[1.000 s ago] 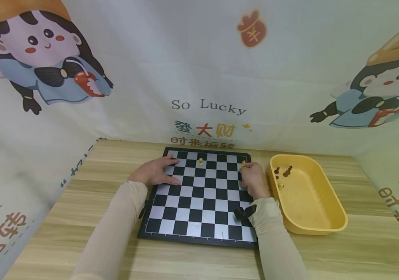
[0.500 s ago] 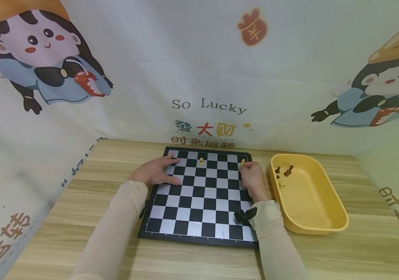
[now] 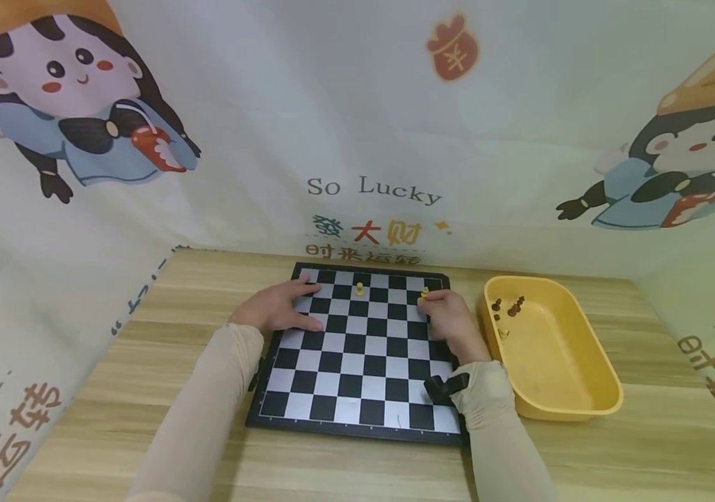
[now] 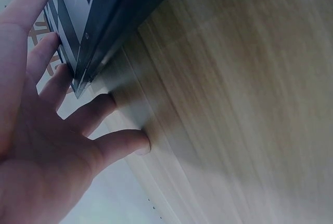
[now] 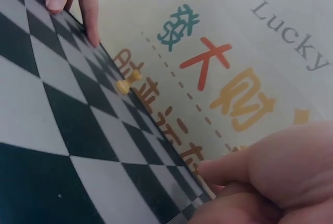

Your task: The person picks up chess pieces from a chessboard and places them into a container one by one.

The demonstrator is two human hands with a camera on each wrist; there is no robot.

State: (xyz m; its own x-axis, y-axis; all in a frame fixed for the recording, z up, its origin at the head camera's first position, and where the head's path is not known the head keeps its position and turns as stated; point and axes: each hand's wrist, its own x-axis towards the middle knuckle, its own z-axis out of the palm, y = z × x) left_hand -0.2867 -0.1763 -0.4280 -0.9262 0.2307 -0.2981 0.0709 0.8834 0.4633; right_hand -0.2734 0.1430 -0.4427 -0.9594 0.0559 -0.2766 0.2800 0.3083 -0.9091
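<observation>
A black-and-silver chessboard lies on the wooden table. My left hand rests flat on its far-left edge, fingers straight; the left wrist view shows that hand spread against the board's rim. My right hand is over the board's far-right squares, fingers curled, pinching a small yellow chess piece. A second yellow pawn stands alone in the far row, also seen as the pawn in the right wrist view. There the right hand's fingers hide the held piece.
A yellow plastic tray sits right of the board, with several dark and yellow pieces in its far-left corner. Printed cloth walls close in the table at the back and both sides. Bare wood table runs along the front.
My right hand has shifted a little left along the far rows, carrying the yellow piece with it. The left hand and the lone pawn have stayed put.
</observation>
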